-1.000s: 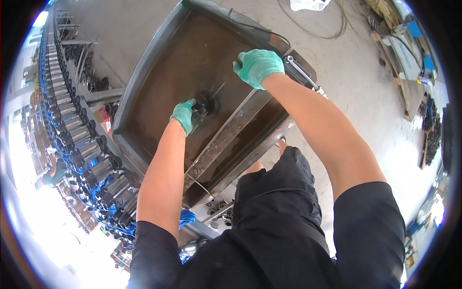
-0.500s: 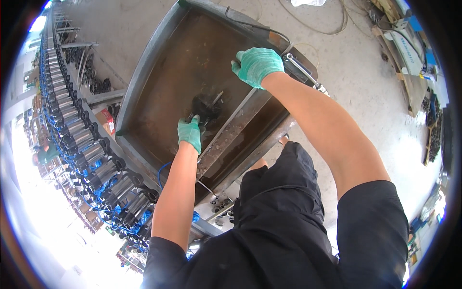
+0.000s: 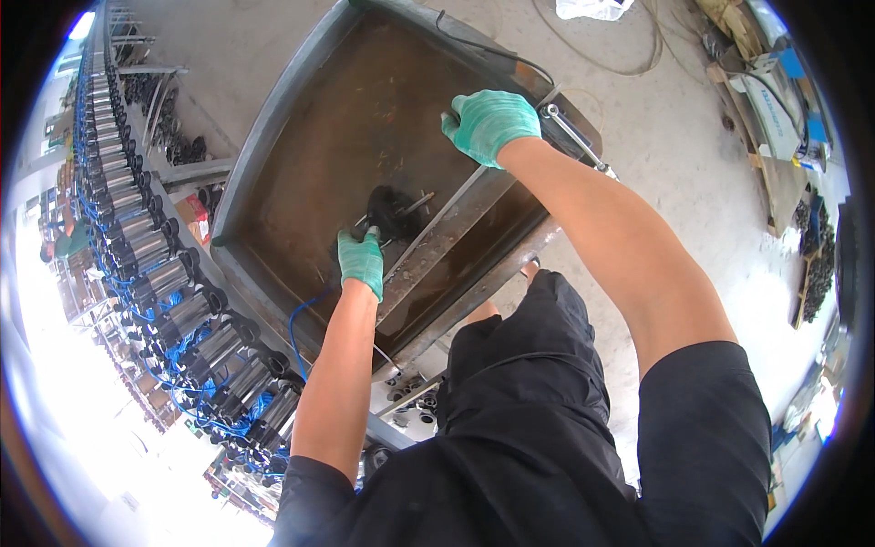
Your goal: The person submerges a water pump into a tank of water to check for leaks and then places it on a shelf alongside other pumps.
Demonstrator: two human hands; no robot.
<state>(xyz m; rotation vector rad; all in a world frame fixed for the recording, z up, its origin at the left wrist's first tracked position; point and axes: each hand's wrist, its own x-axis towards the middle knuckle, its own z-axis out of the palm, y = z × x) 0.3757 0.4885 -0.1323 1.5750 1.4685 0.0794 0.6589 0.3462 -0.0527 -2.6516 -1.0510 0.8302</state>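
My left hand (image 3: 362, 259), in a green glove, reaches into a metal tank (image 3: 270, 118) of murky brown water. Its fingers close on a dark black part (image 3: 392, 211) with thin metal rods sticking out. The part's lower outline is lost in the water and behind the glove. My right hand (image 3: 493, 126), gloved alike, is curled beside the tank's right side, above a metal bar (image 3: 447, 223) that crosses the tank. Whatever it grips, if anything, is hidden under the fingers. Right next to it lies a slim metal cylinder (image 3: 574, 135).
A long rack of metal rollers with black ends (image 3: 187, 319) runs along the left, with blue tubing (image 3: 293, 319) near it. A black cable (image 3: 483, 46) lies over the tank's far rim. Boxes on a pallet (image 3: 770, 118) stand at the right.
The black part has turned and shifted slightly, its rods now pointing differently. My left hand has moved a little down. My right hand stays nearly where it was.
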